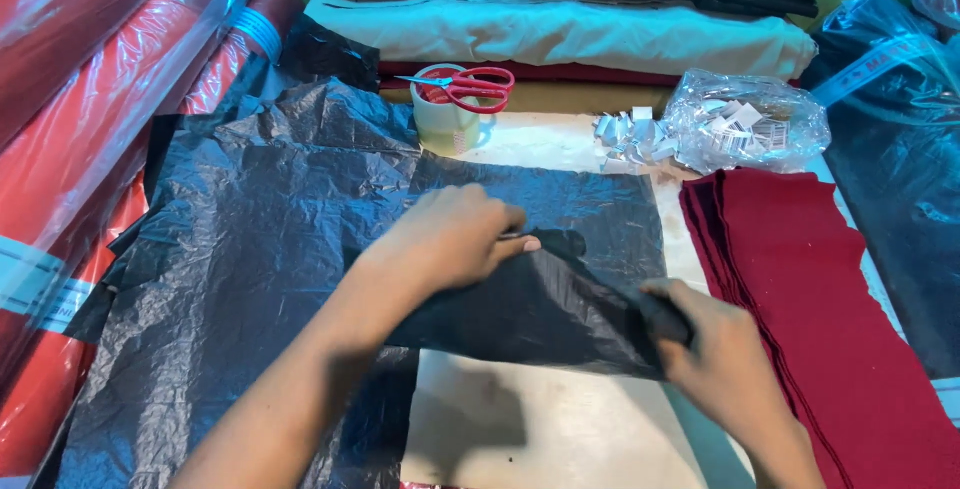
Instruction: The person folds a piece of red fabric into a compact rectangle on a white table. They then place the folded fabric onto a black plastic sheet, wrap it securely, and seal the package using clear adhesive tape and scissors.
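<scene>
the left hand (pixel 455 239) lies palm-down and closed over the middle of a black plastic bag (pixel 540 249) spread flat on the pale table (pixel 540 429), fingers curled at a crease near the bag's centre. the right hand (pixel 715 354) is clenched around the bag's lower right edge, where the plastic is gathered into a twisted ridge running up toward the left hand. judging by that ridge, the bag is only partly folded or opened: 1 corner is bunched, while the rest lies flat and nothing shows inside it.

just right of the bag, a stack of dark red cloth pieces (pixel 820 319) rests neat and apart from both hands. more crumpled black plastic sheets (pixel 250 249) lie to the left, beside rolls of red fabric in clear wrap (pixel 90 79). at the table's far side stand a roll of tape (pixel 445 114) with red-handled scissors (pixel 470 87) across it, and a clear bag of small white tags (pixel 745 119) with loose tags next to it.
</scene>
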